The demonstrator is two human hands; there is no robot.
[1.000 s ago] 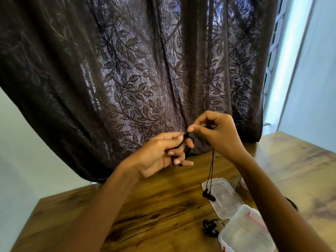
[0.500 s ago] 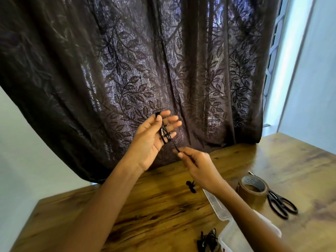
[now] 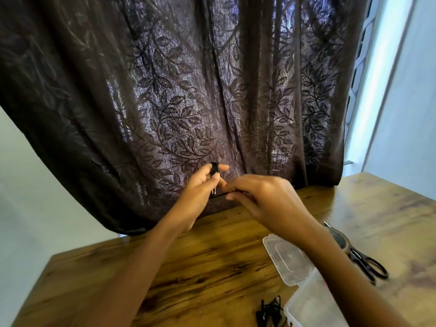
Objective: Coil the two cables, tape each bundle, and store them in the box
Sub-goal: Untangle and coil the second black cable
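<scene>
The right hand (image 3: 262,199) has come up from its low pull of half a second ago and now sits just beside the left hand (image 3: 200,187). The loose end that dangled below it is gone from sight, so another turn is on and little slack is left. I judge this coil nearly done, with taping next.

The left hand holds the cable (image 3: 214,170) wound round its half-straight fingers, thumb against the loops. The right hand is blurred, but its curled fingertips appear to pinch the short strand leading off the coil.

On the table (image 3: 200,263) lie the lid (image 3: 287,258), the box (image 3: 313,303), the second cable (image 3: 271,312) still loose, the tape (image 3: 339,239) and the scissors (image 3: 368,265).
</scene>
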